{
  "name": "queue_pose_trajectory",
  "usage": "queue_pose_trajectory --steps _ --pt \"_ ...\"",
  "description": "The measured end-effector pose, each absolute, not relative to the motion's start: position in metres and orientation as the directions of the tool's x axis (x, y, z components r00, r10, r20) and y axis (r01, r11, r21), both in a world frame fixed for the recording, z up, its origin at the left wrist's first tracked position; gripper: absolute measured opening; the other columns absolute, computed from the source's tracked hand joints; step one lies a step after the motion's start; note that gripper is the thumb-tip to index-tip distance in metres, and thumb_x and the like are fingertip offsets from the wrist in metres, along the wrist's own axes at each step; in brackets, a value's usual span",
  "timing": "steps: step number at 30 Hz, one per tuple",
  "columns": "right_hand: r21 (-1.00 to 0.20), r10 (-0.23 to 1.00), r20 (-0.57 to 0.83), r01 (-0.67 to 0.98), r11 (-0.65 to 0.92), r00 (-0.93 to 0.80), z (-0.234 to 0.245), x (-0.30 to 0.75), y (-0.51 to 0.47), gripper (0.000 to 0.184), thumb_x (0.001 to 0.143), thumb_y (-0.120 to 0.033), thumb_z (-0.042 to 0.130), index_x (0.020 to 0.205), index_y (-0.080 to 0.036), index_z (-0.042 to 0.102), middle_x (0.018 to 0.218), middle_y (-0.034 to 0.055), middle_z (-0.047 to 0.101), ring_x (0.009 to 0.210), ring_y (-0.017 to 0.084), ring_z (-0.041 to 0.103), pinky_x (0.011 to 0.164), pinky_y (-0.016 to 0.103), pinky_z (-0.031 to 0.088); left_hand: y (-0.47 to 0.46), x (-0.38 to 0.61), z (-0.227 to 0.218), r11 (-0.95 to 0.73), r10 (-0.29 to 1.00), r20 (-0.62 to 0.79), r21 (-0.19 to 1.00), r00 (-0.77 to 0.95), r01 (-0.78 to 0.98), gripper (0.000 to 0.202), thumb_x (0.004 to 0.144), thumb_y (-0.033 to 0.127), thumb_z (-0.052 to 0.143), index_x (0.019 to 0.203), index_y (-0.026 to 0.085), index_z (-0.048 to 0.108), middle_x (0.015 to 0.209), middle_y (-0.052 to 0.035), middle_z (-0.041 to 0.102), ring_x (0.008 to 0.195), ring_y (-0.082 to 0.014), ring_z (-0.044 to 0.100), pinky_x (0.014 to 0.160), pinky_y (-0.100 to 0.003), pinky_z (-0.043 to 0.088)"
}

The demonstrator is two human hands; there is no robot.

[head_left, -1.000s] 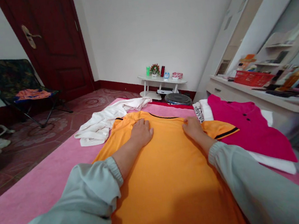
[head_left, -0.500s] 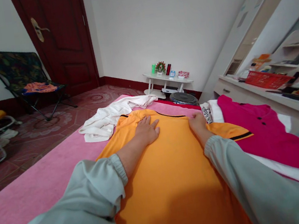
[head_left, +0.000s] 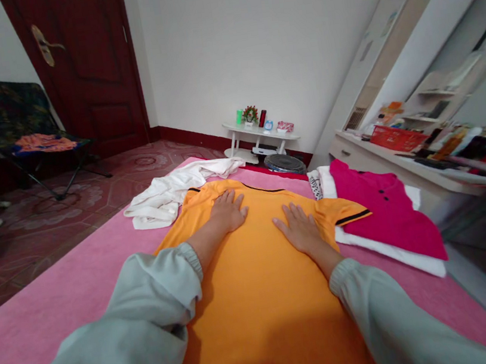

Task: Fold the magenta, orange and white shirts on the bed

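Note:
An orange T-shirt (head_left: 265, 275) with black trim at its neck and sleeves lies spread on a pink bed cover (head_left: 88, 300). My left hand (head_left: 228, 211) rests flat on its upper left part, fingers spread. On the upper right part lies my right hand (head_left: 299, 228), palm down with the fingers apart. Neither hand holds anything. A crumpled white garment (head_left: 168, 195) lies beyond the shirt on the left. To the right, the shirt's sleeve overlaps a magenta garment (head_left: 392, 215), which lies on white cloth (head_left: 398, 253).
Past the bed's far end stand a small white table (head_left: 258, 128) with a potted plant (head_left: 250, 115) and a dark round object (head_left: 284, 164). A folding chair (head_left: 22, 128) is by the door at left. A dresser with a red basket (head_left: 397, 137) stands at right.
My right hand has let go of the shirt's right shoulder edge and moved inward and nearer, now flat on the cloth. My left hand stays on the shirt. The view has turned slightly right.

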State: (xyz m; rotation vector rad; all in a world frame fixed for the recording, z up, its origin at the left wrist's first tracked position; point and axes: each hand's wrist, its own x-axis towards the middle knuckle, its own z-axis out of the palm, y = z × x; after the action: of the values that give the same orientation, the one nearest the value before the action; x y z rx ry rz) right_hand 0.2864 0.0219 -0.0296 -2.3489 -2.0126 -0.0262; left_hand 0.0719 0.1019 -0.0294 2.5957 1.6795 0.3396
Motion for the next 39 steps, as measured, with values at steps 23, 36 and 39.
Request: queue_pose_trajectory --steps 23,36,39 --pt "-0.036 0.983 0.109 0.989 -0.143 0.146 -0.025 0.265 -0.099 0.062 0.095 -0.053 0.024 0.148 -0.021 0.028 0.155 0.0098 0.022 0.142 0.028 0.018 0.112 0.049 0.017 -0.050 -0.012 -0.025 -0.492 0.869 0.108 0.097 0.482 0.865 0.070 0.091 0.064 0.021 0.147 0.023 0.031 0.156 -0.0112 0.019 0.143 -0.0305 0.014 0.114 -0.048 0.015" --pt "0.057 0.999 0.043 0.998 0.031 -0.033 -0.024 0.286 -0.194 0.062 0.093 -0.053 0.028 0.148 -0.026 0.030 0.156 0.0052 0.018 0.143 0.027 0.016 0.112 0.051 0.022 -0.127 -0.091 0.038 -0.633 0.693 -0.259 0.228 0.673 0.739 0.079 0.080 0.060 0.051 0.148 0.028 0.025 0.156 -0.0070 0.006 0.144 -0.0300 0.009 0.115 -0.049 0.015" --pt "0.072 0.998 0.029 0.996 0.054 -0.056 -0.007 0.290 -0.206 0.060 0.089 -0.051 0.038 0.142 -0.026 0.041 0.152 0.0070 0.029 0.141 0.029 0.025 0.110 0.052 0.026 -0.138 -0.118 0.057 -0.615 0.652 -0.340 0.284 0.677 0.735 0.069 0.074 0.034 0.059 0.141 0.035 0.040 0.152 0.0004 0.026 0.140 -0.0234 0.028 0.113 -0.041 0.025"
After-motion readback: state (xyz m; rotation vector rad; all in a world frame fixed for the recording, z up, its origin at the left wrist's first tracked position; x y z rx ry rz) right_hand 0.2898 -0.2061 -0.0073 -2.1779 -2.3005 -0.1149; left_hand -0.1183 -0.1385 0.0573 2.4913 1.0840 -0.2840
